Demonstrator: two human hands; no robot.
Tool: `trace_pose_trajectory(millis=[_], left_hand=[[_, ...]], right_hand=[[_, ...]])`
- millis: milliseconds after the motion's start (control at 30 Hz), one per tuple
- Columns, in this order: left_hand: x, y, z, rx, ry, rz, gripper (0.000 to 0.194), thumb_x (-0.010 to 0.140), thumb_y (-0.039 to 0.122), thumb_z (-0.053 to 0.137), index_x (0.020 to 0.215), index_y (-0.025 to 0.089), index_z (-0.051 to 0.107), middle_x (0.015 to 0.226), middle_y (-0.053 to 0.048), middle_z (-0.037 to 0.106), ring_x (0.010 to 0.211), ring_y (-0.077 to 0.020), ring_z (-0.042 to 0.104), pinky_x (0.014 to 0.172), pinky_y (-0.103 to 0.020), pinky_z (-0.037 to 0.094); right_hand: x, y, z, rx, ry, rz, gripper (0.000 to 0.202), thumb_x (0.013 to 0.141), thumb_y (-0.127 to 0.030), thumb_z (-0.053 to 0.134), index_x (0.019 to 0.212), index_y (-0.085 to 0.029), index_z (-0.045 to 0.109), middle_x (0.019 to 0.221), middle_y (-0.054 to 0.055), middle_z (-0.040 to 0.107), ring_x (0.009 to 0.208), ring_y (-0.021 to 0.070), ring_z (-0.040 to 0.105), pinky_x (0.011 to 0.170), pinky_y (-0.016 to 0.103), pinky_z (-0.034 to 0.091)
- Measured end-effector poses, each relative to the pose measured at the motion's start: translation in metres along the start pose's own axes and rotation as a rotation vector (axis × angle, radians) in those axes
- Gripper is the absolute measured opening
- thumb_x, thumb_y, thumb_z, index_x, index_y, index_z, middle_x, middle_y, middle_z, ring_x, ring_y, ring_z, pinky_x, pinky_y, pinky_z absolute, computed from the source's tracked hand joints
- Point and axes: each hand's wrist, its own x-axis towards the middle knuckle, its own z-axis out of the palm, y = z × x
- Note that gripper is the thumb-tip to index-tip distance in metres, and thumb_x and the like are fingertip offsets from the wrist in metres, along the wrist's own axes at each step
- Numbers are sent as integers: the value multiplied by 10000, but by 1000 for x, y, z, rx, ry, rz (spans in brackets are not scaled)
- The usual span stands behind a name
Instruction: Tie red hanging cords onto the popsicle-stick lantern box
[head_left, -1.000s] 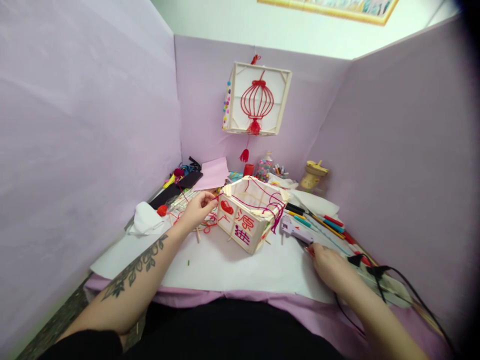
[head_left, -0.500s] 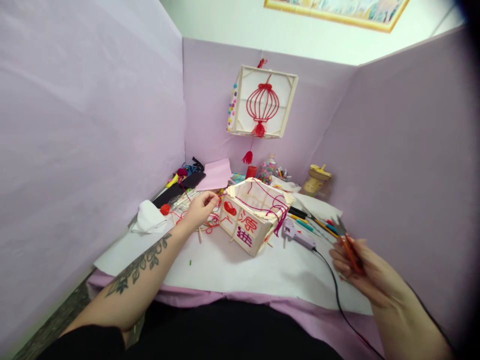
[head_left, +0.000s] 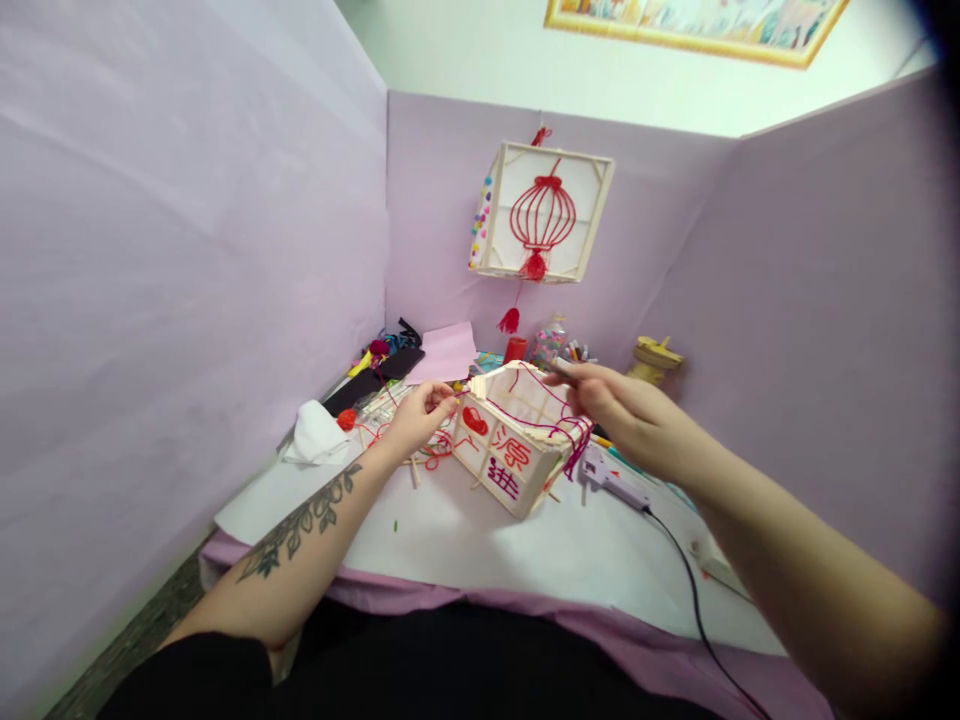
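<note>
A small wooden lantern box [head_left: 510, 465] with red characters on its paper panels lies tilted on the white sheet [head_left: 480, 540], and red yarn runs across its open top. My left hand [head_left: 418, 412] pinches the red yarn [head_left: 431, 450] at the box's left corner. Over the box's top right, my right hand [head_left: 619, 405] holds small thread snips [head_left: 561, 366]; only their metal tip shows past the fingers, pointing left above the yarn.
A glue gun [head_left: 611, 482] with a black cord lies right of the box. A finished lantern [head_left: 544, 212] hangs on the back wall. A white cloth [head_left: 315, 440], pink paper [head_left: 448, 352], bead jar [head_left: 550, 345] and wooden spool stand [head_left: 654, 358] crowd the back. Lilac panels close in three sides.
My right hand picked the snips up from the table at the right, raised them and carried them left over the box. My left hand kept pinching the yarn at the corner.
</note>
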Motion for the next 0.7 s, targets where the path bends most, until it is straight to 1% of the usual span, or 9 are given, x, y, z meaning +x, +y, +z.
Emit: trace_pose_trajectory(millis=[33,100,167,233,333,433,567,700], left_hand=[[0,-1,-1,-2,-19,2,259,796,381,614,925,157,590,821,-28,624,717,-142,566,638,-251,434],[0,-3,-5,13,-49,10,254,794,383,620,910,158,593,832,-29,627,710,-137,565,638,-252,438],[-1,-3,-8,38,-72,10,243,797,387,617,886,161,599,811,-24,623,688,-132,556,622,-248,432],[-1,-4,-10,49,-93,10,245,789,392,621,872,162,602,792,-21,623,678,-134,553,610,-248,429],[-1,-3,-13,58,-116,-3,249,767,397,632,843,162,603,770,-21,626,656,-136,550,586,-247,419],[-2,0,-17,77,-114,-34,242,755,393,637,814,160,609,732,-17,623,624,-133,538,571,-247,406],[-3,7,-25,99,-112,-52,247,749,384,650,825,152,614,732,-22,621,626,-134,535,580,-253,409],[-2,12,-30,76,-123,-56,249,730,357,667,849,154,587,745,-19,602,650,-137,538,597,-261,418]], right_hand=[[15,-6,3,-161,-50,-22,402,955,-408,354,1108,-190,656,994,93,681,845,181,622,710,290,469],[40,-16,11,-449,-133,-30,376,920,-388,401,1069,-200,690,1043,83,692,934,207,628,747,291,449],[58,-22,17,-678,-180,-28,376,896,-403,426,1053,-209,707,1021,75,705,916,213,639,707,277,428],[70,-27,24,-821,-207,-46,384,888,-413,425,1054,-212,708,992,76,713,882,214,648,670,268,406],[82,-33,32,-923,-286,-117,362,877,-386,431,1015,-197,707,936,90,719,842,213,653,642,261,380],[89,-42,41,-974,-358,-207,330,859,-362,461,966,-174,711,898,114,715,832,219,658,633,261,376],[97,-52,52,-988,-421,-282,315,841,-349,489,936,-159,722,883,133,715,839,242,667,647,278,404],[103,-55,60,-980,-456,-325,289,817,-296,502,914,-142,727,879,143,713,843,251,674,653,284,424]])
